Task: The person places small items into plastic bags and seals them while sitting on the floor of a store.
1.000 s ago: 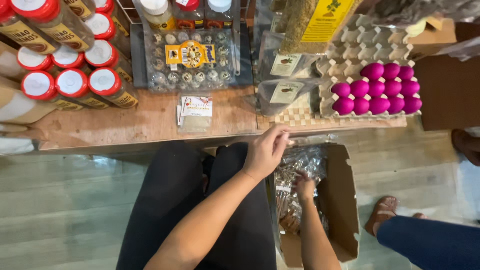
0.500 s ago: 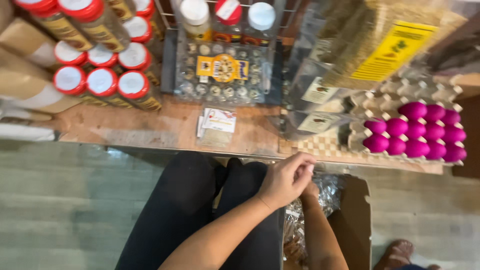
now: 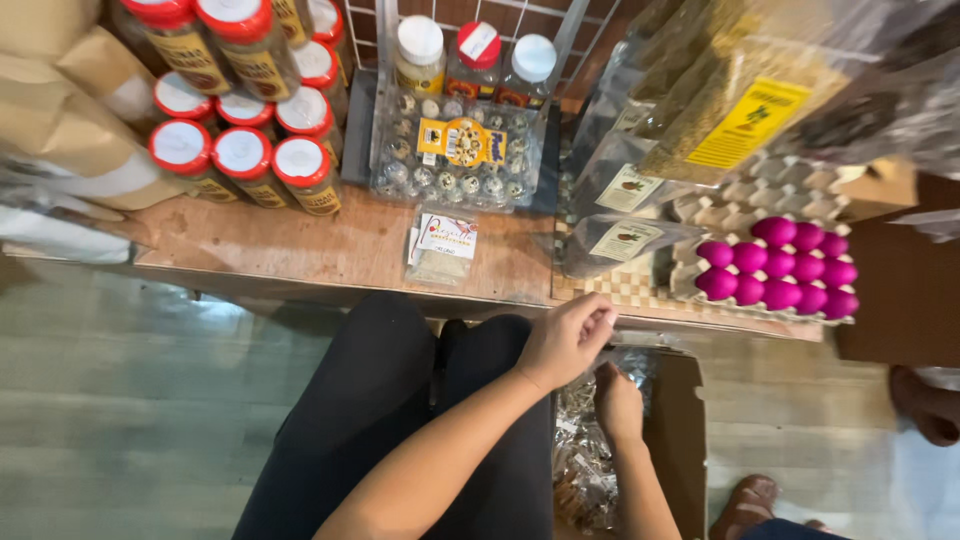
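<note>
From the head camera, looking straight down, the person sits at the edge of a worn wooden shelf (image 3: 300,250) with dark trousers filling the lower middle. The left hand (image 3: 566,340) hovers just below the shelf edge, its fingers curled together and pinched on the top edge of a crinkly clear plastic packet (image 3: 632,352); how much of the packet is inside the grip I cannot tell. The right hand (image 3: 618,405) is lower, down inside an open brown cardboard box (image 3: 682,440) that stands on the floor beside the person's knee. Its fingers are bent inward among the clear cellophane packets (image 3: 582,470) filling the box, but whether they are closed on one I cannot tell, since the back of the hand hides them.

On the shelf above, a small flat sachet with a white label (image 3: 442,245) lies just in front of a clear plastic tray of speckled quail eggs (image 3: 455,155). To the left stand red-lidded jars with yellow labels (image 3: 245,150). To the right, a grey pulp egg carton (image 3: 770,215) holds bright magenta eggs (image 3: 780,265), with clear bags of dried goods (image 3: 620,240) leaning beside it.

Another person's sandalled foot (image 3: 745,495) shows on the floor just right of the box
</note>
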